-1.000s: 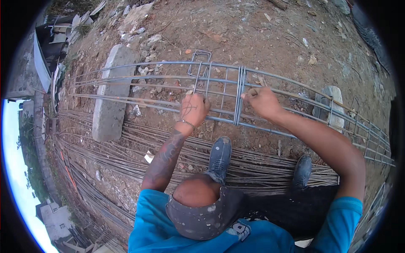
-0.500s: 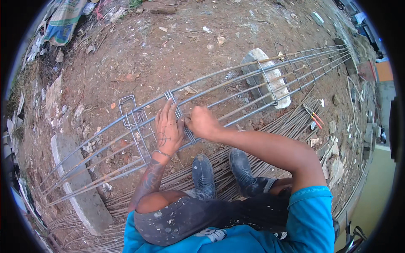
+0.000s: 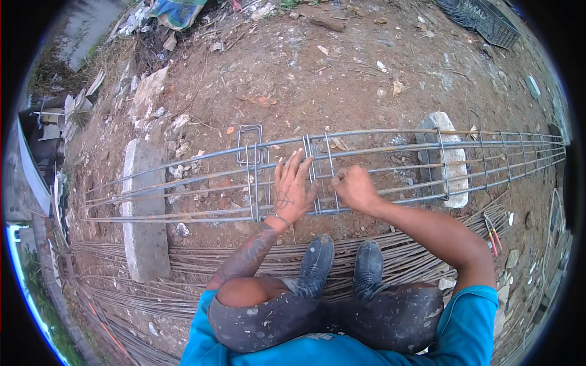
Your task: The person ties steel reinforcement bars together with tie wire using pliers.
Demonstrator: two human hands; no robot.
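The rebar cage (image 3: 397, 149) is laid over the left concrete block (image 3: 146, 253), well above its lower edge, and over the right concrete block (image 3: 432, 121). Its long axis is run left to right; its far right end is shrunk and hard to read. The bunched stirrups (image 3: 309, 146) are partly hidden by the left hand (image 3: 294, 186), its fingers extended, slightly spread. The right hand (image 3: 356, 189) is curled beside a single stirrup (image 3: 329, 155); whether that is pinched cannot be told. Loose rods (image 3: 238, 259) are partly covered by the boots (image 3: 317, 262).

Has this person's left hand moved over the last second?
Yes. The left hand has moved rightward, farther from the long concrete block on the left.
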